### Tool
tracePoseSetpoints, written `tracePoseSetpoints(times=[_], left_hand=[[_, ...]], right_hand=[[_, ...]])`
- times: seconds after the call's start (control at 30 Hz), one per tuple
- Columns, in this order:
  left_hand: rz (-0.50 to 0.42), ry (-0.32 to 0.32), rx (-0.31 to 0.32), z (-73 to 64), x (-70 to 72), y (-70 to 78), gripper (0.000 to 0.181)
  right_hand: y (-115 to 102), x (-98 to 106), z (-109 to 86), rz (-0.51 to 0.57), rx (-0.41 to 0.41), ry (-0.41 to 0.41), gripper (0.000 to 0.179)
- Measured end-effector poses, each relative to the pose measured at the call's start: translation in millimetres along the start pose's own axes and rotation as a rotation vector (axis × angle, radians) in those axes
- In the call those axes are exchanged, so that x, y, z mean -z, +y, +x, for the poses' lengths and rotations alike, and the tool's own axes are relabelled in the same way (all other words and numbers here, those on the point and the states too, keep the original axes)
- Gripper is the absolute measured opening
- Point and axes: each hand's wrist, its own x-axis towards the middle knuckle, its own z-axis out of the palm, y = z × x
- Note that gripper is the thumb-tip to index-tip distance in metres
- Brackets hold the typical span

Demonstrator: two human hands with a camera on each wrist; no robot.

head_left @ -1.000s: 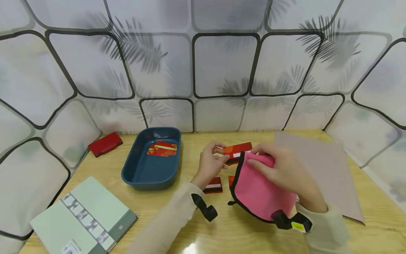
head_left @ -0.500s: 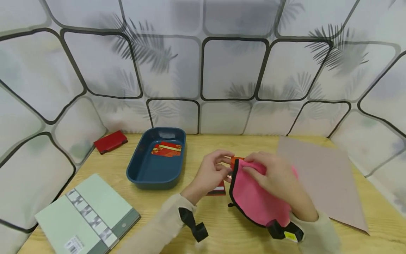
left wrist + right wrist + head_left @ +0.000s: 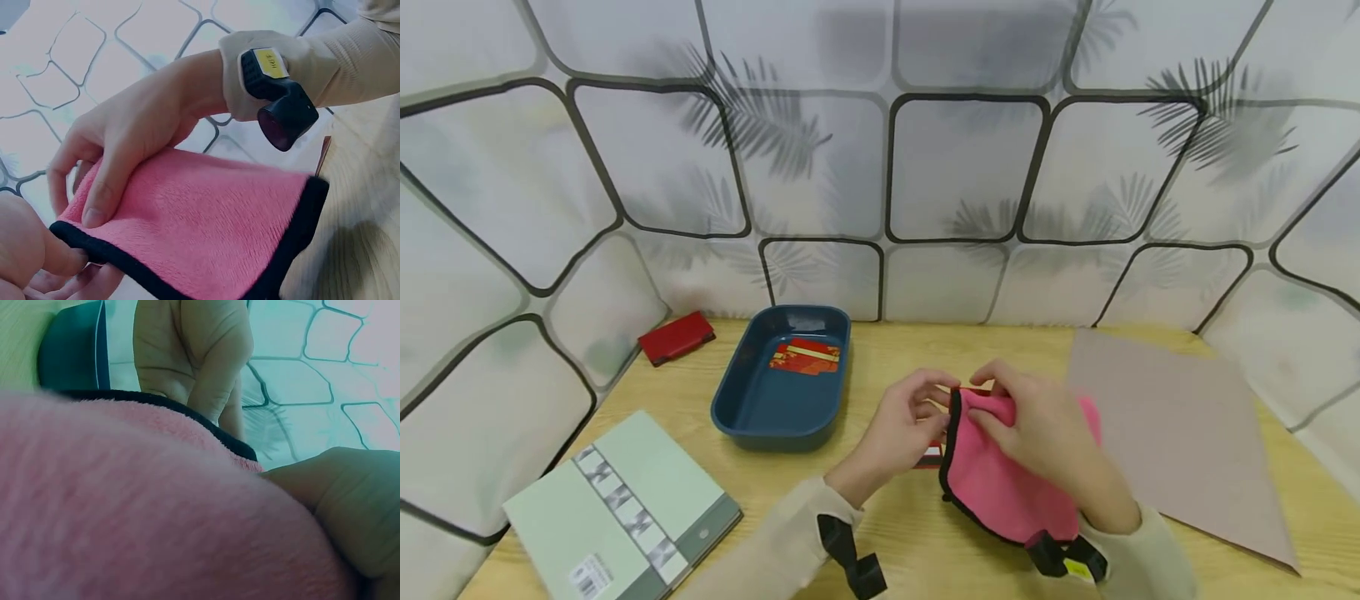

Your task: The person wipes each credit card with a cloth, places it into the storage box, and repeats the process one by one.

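Note:
My right hand [image 3: 1041, 421] grips a pink plush cloth [image 3: 1003, 483] with a black edging, thumb on the near face and fingers behind. In the left wrist view, that thumb presses the cloth's surface near a corner. My left hand [image 3: 901, 427] is at the cloth's left edge, fingers curled around a red card that is almost wholly behind the cloth; a thin red strip shows between the hands. From the right wrist view, the left hand [image 3: 194, 356] meets the black border [image 3: 187, 412]. Another red card [image 3: 931, 456] lies on the table, partly covered by hand and cloth.
A dark blue tray [image 3: 775, 417] with red and gold cards [image 3: 805, 357] stands left of the hands. Behind it to the left lies a red wallet-like case [image 3: 677, 337]. A pale green book-like folder [image 3: 625, 504] is front left, a greyish-pink sheet [image 3: 1180, 433] at right.
The left hand has carried the red card rightward and down behind the cloth, so its face no longer shows. The right hand and cloth have shifted slightly left and lower.

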Motion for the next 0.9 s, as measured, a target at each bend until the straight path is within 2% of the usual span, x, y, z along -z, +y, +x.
tracePoseSetpoints(times=[0.1,0.4,0.57,0.77,0.9], left_hand=[[0.014,0.006,0.005,-4.3,-1.9,-2.0,0.038],[-0.003,0.051,0.012,-7.4,0.9,-1.4,0.036],[-0.04,0.05,0.022,-6.8,3.4,-3.5,0.036],[-0.052,0.107,0.049,-7.6,5.8,-5.6,0.039],[-0.073,0.114,0.061,-9.3,10.0,-5.6,0.038]], right_hand=[[-2.8,-1.1,-2.2,0.011,-0.028,-0.017,0.037],[-0.5,-1.1,2.3,0.001,-0.027,-0.018,0.021],[4.2,3.1,2.3,-0.002,-0.082,-0.068,0.02],[17.4,11.4,3.1,-0.022,-0.145,-0.115,0.021],[26.8,16.5,1.5,-0.032,-0.178,-0.126,0.02]])
